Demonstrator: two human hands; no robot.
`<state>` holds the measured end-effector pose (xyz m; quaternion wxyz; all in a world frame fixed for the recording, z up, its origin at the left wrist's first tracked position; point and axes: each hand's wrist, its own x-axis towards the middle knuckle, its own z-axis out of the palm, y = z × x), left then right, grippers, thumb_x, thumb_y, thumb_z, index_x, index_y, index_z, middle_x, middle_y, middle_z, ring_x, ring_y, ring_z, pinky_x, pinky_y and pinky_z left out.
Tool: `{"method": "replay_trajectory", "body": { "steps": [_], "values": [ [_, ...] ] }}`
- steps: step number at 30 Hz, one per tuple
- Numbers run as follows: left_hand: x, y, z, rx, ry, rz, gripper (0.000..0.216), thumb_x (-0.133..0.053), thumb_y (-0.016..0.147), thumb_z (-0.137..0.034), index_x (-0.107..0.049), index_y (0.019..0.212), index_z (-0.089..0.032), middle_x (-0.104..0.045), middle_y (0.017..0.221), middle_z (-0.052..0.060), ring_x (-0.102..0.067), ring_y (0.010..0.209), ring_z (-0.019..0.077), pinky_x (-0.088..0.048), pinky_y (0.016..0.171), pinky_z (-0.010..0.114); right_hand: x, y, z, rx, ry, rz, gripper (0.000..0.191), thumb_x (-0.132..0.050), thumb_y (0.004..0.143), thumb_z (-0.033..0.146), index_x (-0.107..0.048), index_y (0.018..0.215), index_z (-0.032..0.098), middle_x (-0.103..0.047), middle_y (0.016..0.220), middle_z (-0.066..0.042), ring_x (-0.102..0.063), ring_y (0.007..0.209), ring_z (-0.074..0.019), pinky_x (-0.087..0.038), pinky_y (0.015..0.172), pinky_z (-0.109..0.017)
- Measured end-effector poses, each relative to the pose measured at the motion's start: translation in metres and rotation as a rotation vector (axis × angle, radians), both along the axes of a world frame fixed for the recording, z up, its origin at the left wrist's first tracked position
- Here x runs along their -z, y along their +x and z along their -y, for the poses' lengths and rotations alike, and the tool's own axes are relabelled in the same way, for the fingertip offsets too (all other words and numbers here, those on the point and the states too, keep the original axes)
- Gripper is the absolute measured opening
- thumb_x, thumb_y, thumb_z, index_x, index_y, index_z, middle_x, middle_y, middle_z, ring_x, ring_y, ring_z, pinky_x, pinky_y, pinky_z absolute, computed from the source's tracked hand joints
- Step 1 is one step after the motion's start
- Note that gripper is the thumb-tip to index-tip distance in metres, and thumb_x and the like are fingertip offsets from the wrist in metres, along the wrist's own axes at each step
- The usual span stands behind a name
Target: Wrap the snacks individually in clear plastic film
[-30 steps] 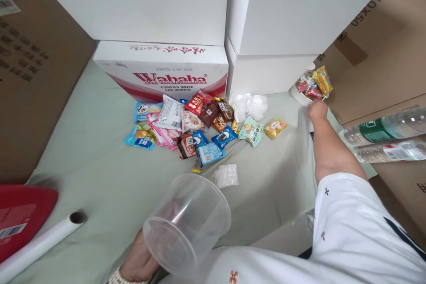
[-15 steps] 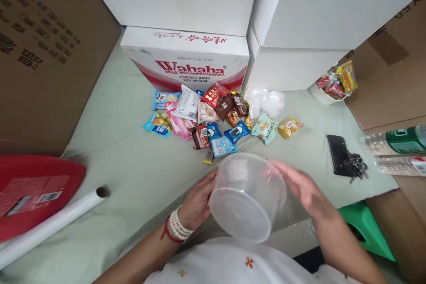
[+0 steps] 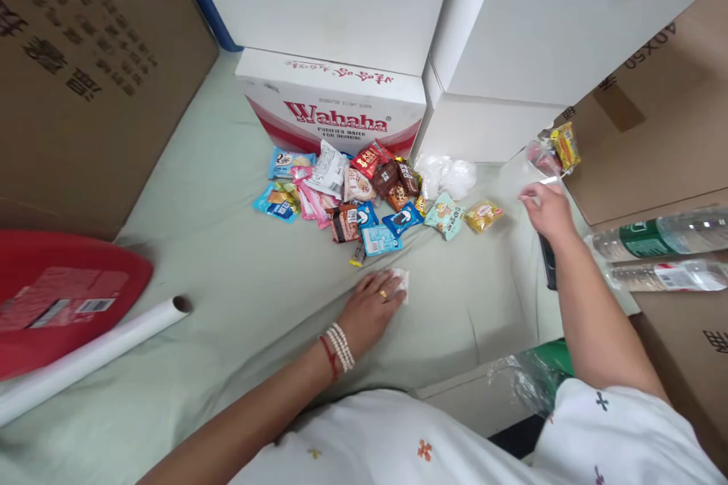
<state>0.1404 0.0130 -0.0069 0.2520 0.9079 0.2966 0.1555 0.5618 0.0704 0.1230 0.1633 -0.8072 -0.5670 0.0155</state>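
Observation:
My left hand (image 3: 369,311) is low over the cloth, its fingers curled onto a crumpled white tissue (image 3: 403,286) that sticks out past the fingertips. To the right, my right hand (image 3: 549,208) pinches the rim of a clear plastic tub (image 3: 515,173). The tub is blurred and stands in front of a white bowl of snacks, partly covering it. Small wrapped snacks (image 3: 346,193) lie heaped beyond my left hand. A mint-green packet (image 3: 445,215) and a yellow packet (image 3: 483,216) lie between the heap and my right hand.
A Wahaba-style white and red carton (image 3: 341,110) backs the heap, beside clear plastic wrap (image 3: 447,176). Snack packets (image 3: 564,148), a phone (image 3: 548,264) and bottles (image 3: 660,235) are at right. A white tube (image 3: 102,352) and red container (image 3: 73,295) lie at left.
The clear tub has gone from between both hands in front of me to the far right, in my right hand. My left hand has let go of it and come down on the tissue.

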Motion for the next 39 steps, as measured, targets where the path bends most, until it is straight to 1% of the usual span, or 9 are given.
{"method": "replay_trajectory", "body": {
  "steps": [4,7,11,14,17,21,25,33,39],
  "values": [
    [0.001,-0.052,0.011,-0.070,-0.101,0.106,0.035,-0.051,0.093,-0.007,-0.075,0.111,-0.026,-0.067,0.140,0.010,-0.052,0.139,0.0289,-0.040,0.117,0.053,0.029,0.003,-0.036,-0.069,-0.104,0.000,0.016,-0.061,0.091,0.026,-0.071,0.093,0.014,-0.073,0.101,-0.012,-0.055,0.110,-0.0220,-0.042,0.099,-0.038],
    [-0.014,-0.081,0.024,-0.210,-0.368,0.315,0.023,-0.056,0.095,-0.018,-0.077,0.102,-0.025,-0.065,0.137,0.011,-0.059,0.130,0.0274,-0.047,0.110,0.047,0.026,-0.028,-0.018,-0.116,0.079,0.062,0.035,-0.068,0.086,0.019,-0.069,0.120,0.009,-0.066,0.129,-0.021,-0.050,0.129,-0.0290,-0.036,0.111,-0.046],
    [-0.035,-0.075,0.026,-0.611,-1.008,0.792,0.021,-0.068,0.093,-0.042,-0.069,0.100,-0.022,-0.068,0.115,0.008,-0.066,0.103,0.0213,-0.058,0.091,0.038,0.029,-0.128,0.044,-0.142,0.438,-0.307,0.022,-0.061,0.098,0.029,-0.070,0.116,0.020,-0.071,0.109,-0.011,-0.065,0.104,-0.0238,-0.049,0.097,-0.041],
    [-0.039,-0.058,0.019,-0.737,-1.376,1.082,0.036,-0.076,0.085,-0.053,-0.064,0.092,-0.019,-0.066,0.093,0.002,-0.065,0.085,0.0159,-0.060,0.079,0.033,0.053,-0.223,0.087,-0.546,0.123,-0.756,0.013,-0.063,0.098,0.032,-0.072,0.105,0.025,-0.071,0.102,-0.006,-0.068,0.094,-0.0203,-0.056,0.084,-0.033],
    [-0.038,-0.050,0.014,-0.659,-1.540,1.157,0.037,-0.086,0.076,-0.045,-0.068,0.091,-0.017,-0.068,0.089,0.003,-0.065,0.083,0.0146,-0.058,0.078,0.029,0.085,-0.290,0.101,-0.654,0.076,-0.792,0.022,-0.068,0.094,0.033,-0.071,0.115,0.027,-0.069,0.113,-0.010,-0.066,0.105,-0.0239,-0.056,0.090,-0.038],
    [-0.030,-0.059,0.015,-0.672,-1.495,1.065,0.043,-0.098,0.059,-0.031,-0.075,0.091,-0.015,-0.073,0.089,0.004,-0.067,0.085,0.0151,-0.056,0.084,0.029,0.103,-0.309,0.092,-0.588,0.049,-0.926,0.017,-0.065,0.097,0.030,-0.073,0.111,0.026,-0.070,0.107,-0.008,-0.067,0.102,-0.0210,-0.055,0.089,-0.035],
    [-0.021,-0.074,0.019,-0.764,-1.403,1.006,0.040,-0.095,0.061,-0.044,-0.076,0.080,-0.014,-0.073,0.080,0.003,-0.066,0.079,0.0156,-0.054,0.084,0.032,0.097,-0.300,0.083,-0.641,-0.220,-1.184,0.024,-0.069,0.094,0.038,-0.075,0.115,0.025,-0.073,0.115,-0.007,-0.068,0.108,-0.0214,-0.054,0.093,-0.034],
    [-0.019,-0.098,0.014,-0.739,-1.036,0.775,0.031,-0.088,0.068,-0.042,-0.077,0.080,-0.016,-0.066,0.082,0.003,-0.058,0.078,0.0156,-0.046,0.076,0.029,0.089,-0.303,0.073,-0.289,-0.380,-1.310,0.030,-0.082,0.080,0.049,-0.075,0.086,0.020,-0.069,0.076,-0.001,-0.061,0.068,-0.0144,-0.051,0.066,-0.027],
    [-0.030,-0.121,0.000,-0.544,-1.199,0.741,0.041,-0.082,0.075,-0.054,-0.070,0.077,-0.015,-0.062,0.073,0.000,-0.052,0.070,0.0123,-0.042,0.070,0.026,0.064,-0.266,0.061,-0.220,-0.355,-1.463,0.037,-0.082,0.080,0.053,-0.070,0.078,0.019,-0.054,0.061,0.002,-0.047,0.056,-0.0106,-0.039,0.055,-0.024]
  ]
}}
